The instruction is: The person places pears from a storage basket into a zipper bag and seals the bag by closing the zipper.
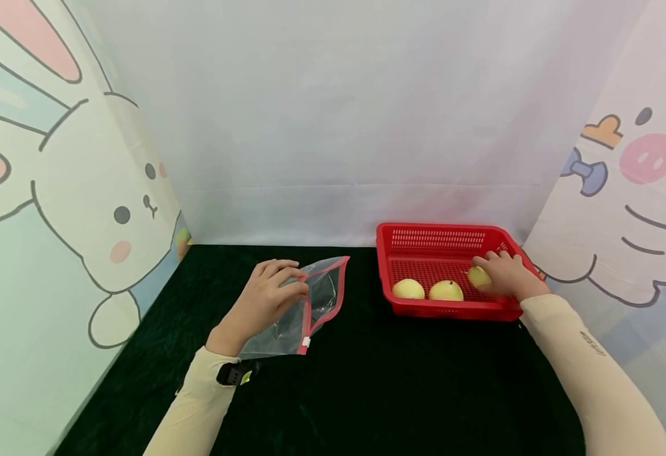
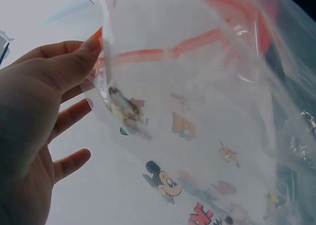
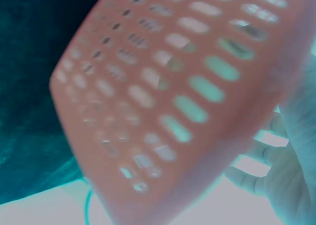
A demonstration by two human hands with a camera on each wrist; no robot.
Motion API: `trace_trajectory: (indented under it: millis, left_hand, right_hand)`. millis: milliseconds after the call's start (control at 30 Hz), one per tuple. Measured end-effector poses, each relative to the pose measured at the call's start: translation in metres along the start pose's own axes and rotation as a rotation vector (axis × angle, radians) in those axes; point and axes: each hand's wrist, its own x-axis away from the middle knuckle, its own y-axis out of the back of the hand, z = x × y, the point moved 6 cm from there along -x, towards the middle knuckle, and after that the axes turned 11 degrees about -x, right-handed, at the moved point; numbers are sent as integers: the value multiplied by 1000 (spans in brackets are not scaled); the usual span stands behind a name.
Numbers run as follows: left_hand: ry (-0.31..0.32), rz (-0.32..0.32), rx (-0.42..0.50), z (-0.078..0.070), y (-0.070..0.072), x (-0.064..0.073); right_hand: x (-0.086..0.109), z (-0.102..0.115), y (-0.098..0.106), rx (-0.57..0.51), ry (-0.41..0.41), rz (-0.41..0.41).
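Note:
My left hand (image 1: 267,299) pinches the red-edged mouth of a clear zip bag (image 1: 278,335) between thumb and fingers. In the left wrist view the bag's see-through film (image 2: 197,101) spreads out from the thumb, with the other fingers apart from it. The bag's mouth gapes, and its white slider (image 1: 306,342) sits at the near end. Over at the right, my right hand (image 1: 504,273) reaches into a red plastic basket (image 1: 441,310) and grips a round pale-yellow fruit (image 1: 478,277). Two similar fruits, one left (image 1: 409,289) and one middle (image 1: 446,291), lie along the basket's near side.
A dark green cloth (image 1: 367,392) covers the table. Behind it hangs a white curtain (image 1: 333,126), with cartoon-printed panels on both sides. The basket's slotted wall (image 3: 163,86) fills much of the right wrist view. A black device (image 1: 234,373) is strapped to my left wrist.

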Motion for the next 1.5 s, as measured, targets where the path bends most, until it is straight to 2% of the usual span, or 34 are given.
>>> trace_trajectory:
  millis: [233,533,833,1067,1300,1500]
  left_hand:
    - [1,-4,9,-1,0,0]
    - [0,-14,11,-1,0,0]
    - [6,-14,14,-1,-1,-2]
    - [13,-12,21,-2,1,-5]
    - [-1,-45,17,-3,2,-6]
    - [8,-59,38,-4,3,-6]
  right_hand:
    - [1,23,18,39,65,-68]
    - [8,58,39,64,171,-194]
    - [19,108,54,95,407,-373]
    - [26,150,57,93,605,-509]
    - [34,190,53,113,785,-584]
    - [40,223,45,125,891,-618]
